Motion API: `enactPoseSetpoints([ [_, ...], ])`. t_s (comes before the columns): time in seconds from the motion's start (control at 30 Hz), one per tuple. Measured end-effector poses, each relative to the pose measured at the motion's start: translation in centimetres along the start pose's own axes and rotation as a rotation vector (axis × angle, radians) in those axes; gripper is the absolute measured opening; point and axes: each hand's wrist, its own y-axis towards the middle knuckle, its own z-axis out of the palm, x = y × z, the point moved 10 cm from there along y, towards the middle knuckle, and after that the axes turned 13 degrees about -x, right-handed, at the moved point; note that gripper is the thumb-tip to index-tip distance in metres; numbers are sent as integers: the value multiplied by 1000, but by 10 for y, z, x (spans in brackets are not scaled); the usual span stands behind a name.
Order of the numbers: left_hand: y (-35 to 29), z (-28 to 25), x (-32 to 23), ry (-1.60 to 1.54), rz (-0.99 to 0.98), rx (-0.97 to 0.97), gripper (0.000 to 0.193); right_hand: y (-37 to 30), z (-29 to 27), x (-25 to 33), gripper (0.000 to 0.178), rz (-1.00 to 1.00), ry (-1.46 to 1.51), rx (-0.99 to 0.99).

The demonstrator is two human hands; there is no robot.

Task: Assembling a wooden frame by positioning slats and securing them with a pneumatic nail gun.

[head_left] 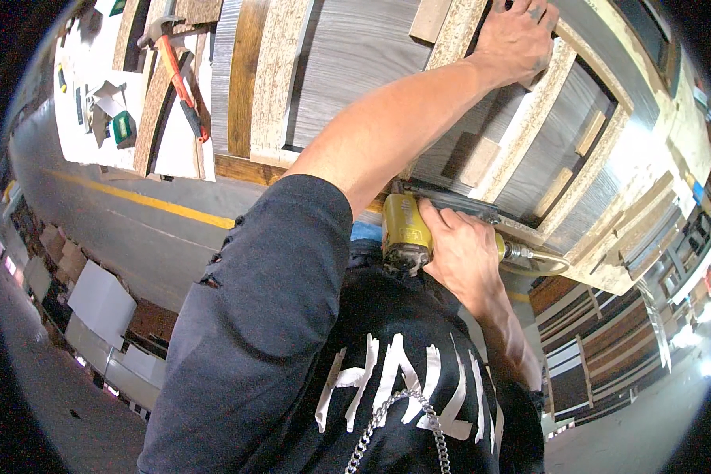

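My right hand (462,245) is wrapped round the handle of a yellow air nail gun (407,229). The gun's nose sits at the near edge of a panel framed with particleboard strips (527,130); I cannot tell whether it touches. A pale air hose (557,265) leaves the handle's end on the right. My left arm reaches across to the far side, where my left hand (517,39) bends its fingers over a strip of the frame. Their tips are partly hidden. Grey wood-grain board (355,71) shows between the strips, with small wood blocks (479,162) lying on it.
A claw hammer (178,79) with an orange and black handle lies on wood offcuts at the left, near a green and white packet (122,126). Pale boards (632,245) stick out at the right. Stacked panels (592,340) stand below them. A yellow line (150,201) marks the floor.
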Motion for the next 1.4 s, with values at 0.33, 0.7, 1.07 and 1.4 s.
enactPoseSetpoints([
  [0.33, -3, -2, 4, 19, -10, 4, 55, 3, 1, 3, 78, -12, -20, 36],
  [0.7, -1, 0, 2, -41, -34, 36, 54, 2, -2, 3, 77, 14, -33, 40],
  [1.07, 0, -4, -1, 109, 25, 8, 49, 8, -11, 9, 61, 62, 1, 56],
  [1.4, -3, -4, 4, 135, 18, 129, 56, 3, 0, 7, 30, 54, 0, -41],
])
